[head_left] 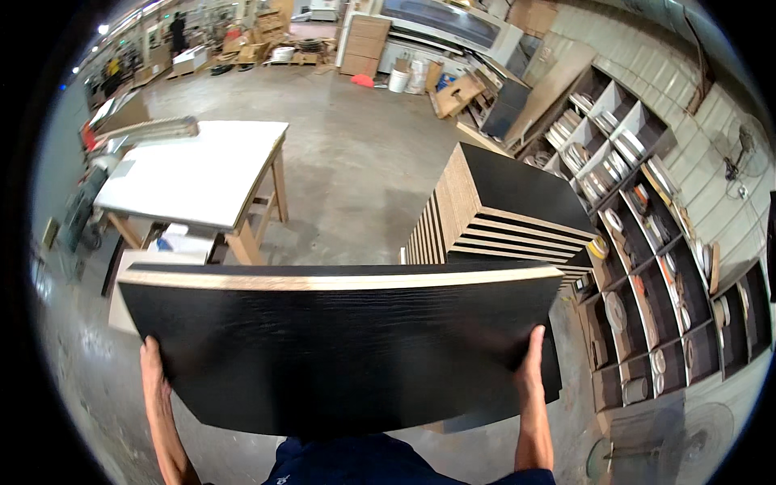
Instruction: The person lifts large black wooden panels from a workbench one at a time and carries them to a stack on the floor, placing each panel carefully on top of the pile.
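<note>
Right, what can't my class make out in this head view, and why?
Left hand and right hand, head view: most fingers hidden behind the black board.
Panel stack, head view: lower near part hidden by that board.
Distant figure, head view: too small for detail.

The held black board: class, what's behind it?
A panel stack and a white-topped table show beyond the board; it hides part of the stack and whatever lies directly behind.

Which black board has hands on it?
The front black board: the left hand and right hand hold its ends. No hand touches the stacked boards beyond it.
</note>
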The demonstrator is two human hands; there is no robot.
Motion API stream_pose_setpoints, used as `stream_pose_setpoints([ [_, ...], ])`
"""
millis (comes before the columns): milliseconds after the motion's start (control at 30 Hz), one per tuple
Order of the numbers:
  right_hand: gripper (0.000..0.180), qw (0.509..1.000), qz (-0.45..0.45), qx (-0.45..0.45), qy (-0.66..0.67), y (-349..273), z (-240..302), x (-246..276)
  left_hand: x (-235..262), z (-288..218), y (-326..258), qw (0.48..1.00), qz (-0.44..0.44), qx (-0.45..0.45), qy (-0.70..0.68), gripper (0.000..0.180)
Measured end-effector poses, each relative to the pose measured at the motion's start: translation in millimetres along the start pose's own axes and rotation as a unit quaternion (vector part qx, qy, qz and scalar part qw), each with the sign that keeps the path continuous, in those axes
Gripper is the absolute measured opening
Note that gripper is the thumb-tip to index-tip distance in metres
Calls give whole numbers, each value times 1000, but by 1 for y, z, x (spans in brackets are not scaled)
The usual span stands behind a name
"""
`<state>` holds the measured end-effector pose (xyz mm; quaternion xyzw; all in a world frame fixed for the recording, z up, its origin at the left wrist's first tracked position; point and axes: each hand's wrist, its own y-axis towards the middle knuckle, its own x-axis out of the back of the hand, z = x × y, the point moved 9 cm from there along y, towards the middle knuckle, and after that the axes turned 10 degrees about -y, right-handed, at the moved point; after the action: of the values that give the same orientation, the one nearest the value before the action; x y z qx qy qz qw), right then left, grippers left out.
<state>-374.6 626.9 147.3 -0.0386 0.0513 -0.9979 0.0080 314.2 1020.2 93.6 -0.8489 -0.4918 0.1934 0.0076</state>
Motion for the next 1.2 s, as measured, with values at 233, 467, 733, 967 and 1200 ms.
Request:
stream_pose_setpoints([
  [233, 94, 972, -225, -64, 0, 23, 17, 32, -286, 8, 229, 976, 135, 51, 163, 73],
  [467, 103, 907, -387, -161, -47, 79, 24, -3, -577, 36, 361, 909, 316, 105, 250, 89],
  [733, 101, 867, -420, -268, 10, 182, 53, -75, -876, 107, 481, 775, 506, 219, 309, 89],
  [967, 96, 825, -498, -241, 115, 208, 46, -146, -1129, 196, 469, 622, 640, 246, 378, 82],
  [1200, 79, 715, -621, -213, 239, 197, 8, -241, -1303, 295, 320, 413, 777, 202, 430, 78],
])
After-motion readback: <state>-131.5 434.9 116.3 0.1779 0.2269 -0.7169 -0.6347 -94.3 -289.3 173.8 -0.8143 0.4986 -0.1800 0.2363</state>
